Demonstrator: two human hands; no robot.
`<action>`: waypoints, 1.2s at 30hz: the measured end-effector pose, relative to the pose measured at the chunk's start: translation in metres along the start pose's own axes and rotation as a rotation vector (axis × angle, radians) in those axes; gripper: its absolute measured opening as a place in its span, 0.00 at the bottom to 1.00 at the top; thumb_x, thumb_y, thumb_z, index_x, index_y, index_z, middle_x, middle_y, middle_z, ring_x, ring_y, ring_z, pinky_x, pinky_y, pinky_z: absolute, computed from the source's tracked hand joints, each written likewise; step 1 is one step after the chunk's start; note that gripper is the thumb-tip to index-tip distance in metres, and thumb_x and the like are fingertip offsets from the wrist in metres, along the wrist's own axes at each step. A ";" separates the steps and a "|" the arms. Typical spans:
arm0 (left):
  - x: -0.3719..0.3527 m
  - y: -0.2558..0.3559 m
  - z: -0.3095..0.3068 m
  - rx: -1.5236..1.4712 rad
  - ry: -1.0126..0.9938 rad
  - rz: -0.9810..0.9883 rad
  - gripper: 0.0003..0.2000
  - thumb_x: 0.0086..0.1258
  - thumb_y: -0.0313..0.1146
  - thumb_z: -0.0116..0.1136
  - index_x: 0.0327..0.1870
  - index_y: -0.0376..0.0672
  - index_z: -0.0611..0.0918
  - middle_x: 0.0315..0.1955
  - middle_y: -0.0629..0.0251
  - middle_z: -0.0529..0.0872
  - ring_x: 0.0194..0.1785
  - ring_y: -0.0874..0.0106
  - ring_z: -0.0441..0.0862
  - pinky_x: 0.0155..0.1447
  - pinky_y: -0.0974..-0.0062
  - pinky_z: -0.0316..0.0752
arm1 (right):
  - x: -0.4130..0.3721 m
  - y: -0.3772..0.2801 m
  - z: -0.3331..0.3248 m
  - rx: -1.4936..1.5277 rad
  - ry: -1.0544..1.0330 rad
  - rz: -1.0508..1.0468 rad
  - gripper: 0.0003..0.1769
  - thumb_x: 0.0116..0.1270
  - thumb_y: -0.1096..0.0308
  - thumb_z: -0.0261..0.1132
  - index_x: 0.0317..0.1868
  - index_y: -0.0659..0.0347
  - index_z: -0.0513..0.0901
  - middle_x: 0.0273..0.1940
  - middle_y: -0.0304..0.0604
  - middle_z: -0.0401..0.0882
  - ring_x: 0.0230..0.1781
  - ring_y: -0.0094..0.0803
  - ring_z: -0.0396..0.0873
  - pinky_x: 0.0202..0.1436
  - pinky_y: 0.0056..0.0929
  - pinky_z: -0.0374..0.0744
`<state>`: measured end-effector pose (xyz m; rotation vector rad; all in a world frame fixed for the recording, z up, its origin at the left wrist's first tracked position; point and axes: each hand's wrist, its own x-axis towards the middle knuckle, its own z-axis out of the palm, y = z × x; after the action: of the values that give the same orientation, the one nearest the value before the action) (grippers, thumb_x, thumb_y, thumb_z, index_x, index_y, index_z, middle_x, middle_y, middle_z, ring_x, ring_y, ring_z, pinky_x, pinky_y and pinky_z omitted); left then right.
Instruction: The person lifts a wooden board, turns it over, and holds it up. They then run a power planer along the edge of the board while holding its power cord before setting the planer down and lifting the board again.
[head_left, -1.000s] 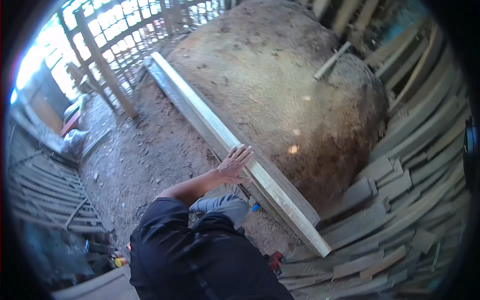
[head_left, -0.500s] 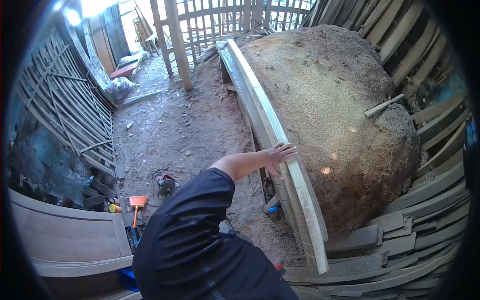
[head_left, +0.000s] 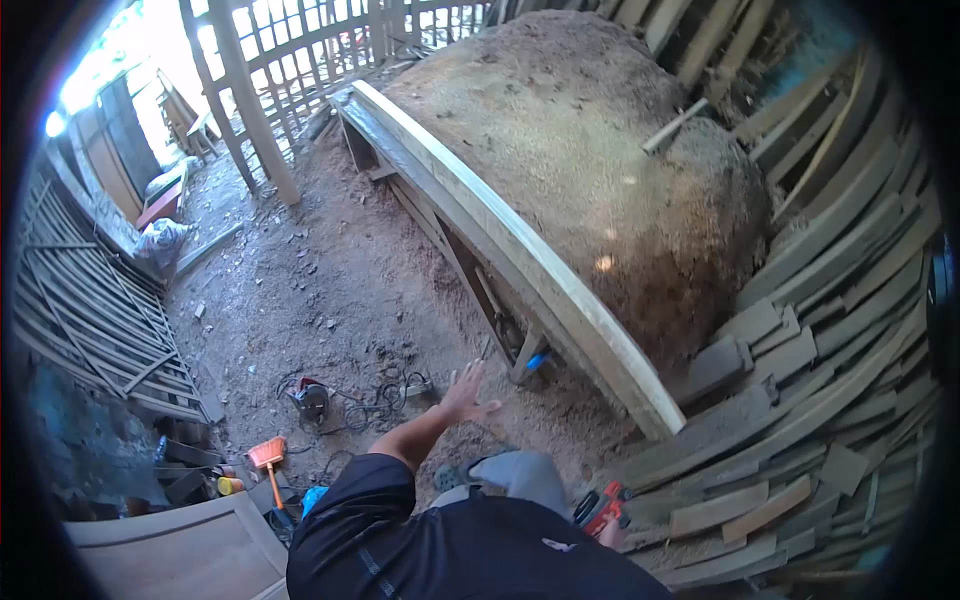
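My left hand [head_left: 465,395] is held out over the floor with its fingers spread and nothing in it. It is apart from the long wooden beam [head_left: 545,270], which lies lengthwise on a low wooden bench [head_left: 440,205]. At the lower right, my right hand [head_left: 611,537] is partly hidden by my body. It grips a red and black power tool [head_left: 600,508], whose exact kind I cannot make out. The tool is below the near end of the beam.
A large sawdust mound [head_left: 560,130] rises behind the bench. Stacked boards [head_left: 800,400] line the right side. On the floor lie a corded red and black power tool [head_left: 311,400] and an orange broom [head_left: 267,453]. A wooden panel [head_left: 180,550] is at lower left.
My left hand has left the beam and moved down and left. The red power tool in my right hand has come into fuller view. The camera view has turned and shifted.
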<state>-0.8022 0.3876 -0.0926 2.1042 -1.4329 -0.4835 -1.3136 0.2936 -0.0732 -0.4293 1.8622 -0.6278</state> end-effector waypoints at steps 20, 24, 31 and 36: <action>0.100 0.281 0.203 -1.587 -0.423 -0.830 0.56 0.58 0.85 0.39 0.76 0.43 0.66 0.67 0.57 0.75 0.68 0.60 0.74 0.71 0.58 0.66 | 0.191 -0.147 -0.082 -0.651 -0.119 -0.261 0.19 0.52 0.69 0.73 0.43 0.68 0.82 0.27 0.43 0.82 0.23 0.33 0.81 0.28 0.34 0.79; 0.119 0.348 0.211 -2.130 -0.329 -0.814 0.67 0.45 0.93 0.33 0.80 0.46 0.60 0.76 0.53 0.65 0.79 0.56 0.60 0.80 0.48 0.44 | 0.156 -0.252 -0.085 -0.998 -0.128 -0.426 0.28 0.49 0.65 0.75 0.51 0.67 0.82 0.38 0.50 0.85 0.38 0.41 0.85 0.43 0.38 0.81; 0.134 0.375 0.235 -2.476 0.120 -0.704 0.59 0.46 0.89 0.47 0.64 0.39 0.77 0.61 0.52 0.81 0.67 0.57 0.76 0.74 0.49 0.64 | 0.302 -0.282 -0.094 -1.092 -0.353 -0.464 0.30 0.47 0.64 0.75 0.53 0.66 0.82 0.49 0.55 0.85 0.52 0.48 0.82 0.53 0.42 0.79; 0.145 0.388 0.206 -2.294 0.299 -0.559 0.55 0.48 0.86 0.51 0.59 0.39 0.79 0.47 0.55 0.86 0.53 0.60 0.85 0.64 0.52 0.77 | 0.342 -0.311 -0.081 -1.033 -0.475 -0.580 0.29 0.48 0.64 0.74 0.51 0.67 0.83 0.48 0.56 0.85 0.51 0.50 0.82 0.55 0.43 0.79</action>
<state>-1.1512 0.0939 -0.0144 0.3918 0.3507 -1.0871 -1.5130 -0.1291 -0.1157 -1.6671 1.4560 0.1493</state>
